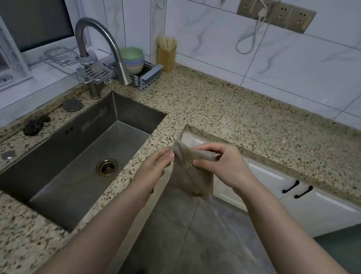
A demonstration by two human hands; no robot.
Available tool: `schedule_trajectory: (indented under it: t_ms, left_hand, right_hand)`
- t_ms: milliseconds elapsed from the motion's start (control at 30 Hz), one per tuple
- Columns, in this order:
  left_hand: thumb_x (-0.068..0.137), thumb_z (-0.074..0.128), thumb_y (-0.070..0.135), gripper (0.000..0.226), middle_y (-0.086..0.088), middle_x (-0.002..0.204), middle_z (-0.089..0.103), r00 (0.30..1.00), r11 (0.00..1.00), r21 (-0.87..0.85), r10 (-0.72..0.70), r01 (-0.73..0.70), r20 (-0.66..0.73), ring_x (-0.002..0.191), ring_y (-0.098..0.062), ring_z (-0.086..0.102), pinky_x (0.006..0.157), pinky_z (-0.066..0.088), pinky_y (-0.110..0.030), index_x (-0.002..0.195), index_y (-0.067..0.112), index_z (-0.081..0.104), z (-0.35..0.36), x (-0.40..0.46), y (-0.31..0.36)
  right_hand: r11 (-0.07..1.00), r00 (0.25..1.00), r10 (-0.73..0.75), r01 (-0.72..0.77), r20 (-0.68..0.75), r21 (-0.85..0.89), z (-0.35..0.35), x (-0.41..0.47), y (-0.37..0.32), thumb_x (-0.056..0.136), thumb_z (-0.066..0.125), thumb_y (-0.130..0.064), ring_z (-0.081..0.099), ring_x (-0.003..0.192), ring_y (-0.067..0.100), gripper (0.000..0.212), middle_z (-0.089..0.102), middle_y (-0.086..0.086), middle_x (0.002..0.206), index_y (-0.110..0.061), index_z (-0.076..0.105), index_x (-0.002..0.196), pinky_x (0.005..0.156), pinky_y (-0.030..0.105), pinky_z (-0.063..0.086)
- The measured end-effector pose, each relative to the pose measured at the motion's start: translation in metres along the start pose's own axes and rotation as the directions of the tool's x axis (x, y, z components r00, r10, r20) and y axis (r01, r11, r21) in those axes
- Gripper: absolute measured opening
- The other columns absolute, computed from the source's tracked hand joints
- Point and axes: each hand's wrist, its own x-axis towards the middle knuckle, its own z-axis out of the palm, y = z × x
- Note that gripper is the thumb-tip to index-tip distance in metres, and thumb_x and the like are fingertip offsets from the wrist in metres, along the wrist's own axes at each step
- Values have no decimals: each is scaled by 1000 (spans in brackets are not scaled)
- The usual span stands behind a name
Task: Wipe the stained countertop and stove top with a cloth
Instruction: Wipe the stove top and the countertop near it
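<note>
A beige cloth (189, 178) hangs in the air in front of the inner corner of the speckled granite countertop (234, 111). My right hand (221, 164) pinches its folded top edge between thumb and fingers. My left hand (153, 167) holds the cloth's left edge with its fingertips, fingers fairly straight. The cloth droops below both hands over the grey floor. No stove top is in view.
A steel sink (79, 148) with a curved faucet (103, 53) lies left of my hands. Stacked bowls (132, 60), a drying rack and a chopstick holder (166, 55) stand at the back corner. A dark scrubber (35, 125) sits left of the sink. White cabinets (292, 194) run below the counter.
</note>
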Motion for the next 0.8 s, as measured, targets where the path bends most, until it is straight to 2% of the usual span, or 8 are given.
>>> schedule_trajectory:
  t_ms: [100,167,233,300,367,433,533,800]
  left_hand:
    - [100,61,26,33,-3,125,70,996,998,-19,59,-60,-68,111,-11,68,92,55,-23,133,18,63,-5,27,21]
    - [100,61,18,29,-4,119,68,984,994,33,107,-103,-140,96,1,68,72,52,-9,128,9,64,-7,41,32]
    - [99,62,14,25,-2,110,67,974,991,56,132,-124,-183,81,10,66,65,48,-5,123,5,63,-11,59,38]
    - [98,64,15,19,1,100,66,967,987,87,148,-132,-208,72,14,64,63,47,-5,115,6,64,-14,75,44]
    - [96,67,19,13,2,93,67,958,983,127,159,-131,-240,73,11,63,70,49,-12,104,9,67,-18,91,50]
    - [95,69,25,9,-1,91,71,959,991,83,124,-106,-257,86,-5,68,83,52,-28,92,16,68,-21,106,54]
    - [95,69,27,16,-11,93,69,961,997,-22,64,-73,-268,94,-25,65,94,51,-42,80,21,67,-17,134,62]
    - [102,57,23,20,-2,78,57,904,979,-164,40,-121,-426,78,-16,54,73,46,-31,82,19,58,12,196,84]
  right_hand:
    - [996,998,-70,69,-5,-58,3,35,-7,77,89,-14,67,95,-4,29,77,-19,95,-37,81,92,87,29,54]
    - [992,994,-110,109,-16,-67,4,55,-8,77,88,-13,69,102,7,33,78,-19,93,-43,80,88,93,37,57]
    - [981,987,-155,149,-35,-126,4,76,-8,77,88,-20,66,107,17,33,77,-20,92,-50,79,88,94,43,56]
    - [971,981,-189,179,-47,-161,1,98,-7,78,88,-22,63,104,11,31,77,-20,90,-49,80,89,96,39,52]
    - [966,976,-214,206,-40,-155,-4,122,-6,79,87,-15,65,93,-1,28,77,-18,87,-39,82,92,86,23,51]
    - [973,978,-210,207,-12,-106,-8,141,-4,80,86,-9,69,89,-3,26,78,-15,91,-29,84,97,77,18,54]
    - [981,980,-194,194,42,-1,-16,181,4,80,84,-5,72,94,2,27,79,-13,95,-26,83,97,82,22,58]
    - [975,953,-214,198,213,98,-45,290,22,83,82,-4,72,92,-3,27,78,-14,96,-23,81,103,86,19,58]
